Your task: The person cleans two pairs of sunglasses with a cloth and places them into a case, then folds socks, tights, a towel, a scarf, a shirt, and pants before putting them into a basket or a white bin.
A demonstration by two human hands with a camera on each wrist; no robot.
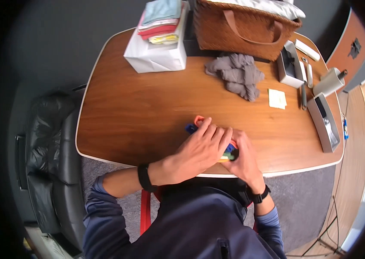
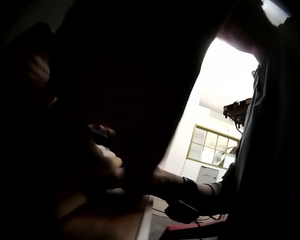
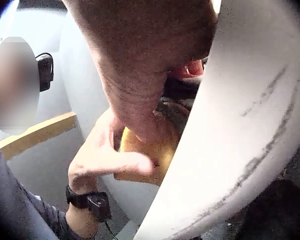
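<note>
**Both hands on a small coloured bundle at the table's near edge**

At the near edge of the wooden table (image 1: 139, 112), just in front of the seated person: left hand (image 1: 199, 149) laid over a little cluster of coloured pieces (image 1: 230, 151), fingers fairly straight and pressing down from above. Right hand (image 1: 245, 162) tucked in from the other side, fingers curled round the same cluster and gripping it. Orange, blue, green and yellow bits peeking out between the fingers; an orange loop (image 1: 198, 119) showing just beyond the left fingertips. From the right wrist view, a yellow piece (image 3: 155, 152) pinched close under the thumb. Left wrist view too dark to add anything about the grip.

Farther back on the table, well apart from the hands: a crumpled grey cloth (image 1: 236, 75), a woven brown bag (image 1: 243, 28), a white box (image 1: 156, 54) with folded cloths (image 1: 161, 19) stacked on top, and a small pale square note (image 1: 277, 98). Along the right side, a grey tape dispenser (image 1: 290, 64). Black watch bands on both wrists.
</note>
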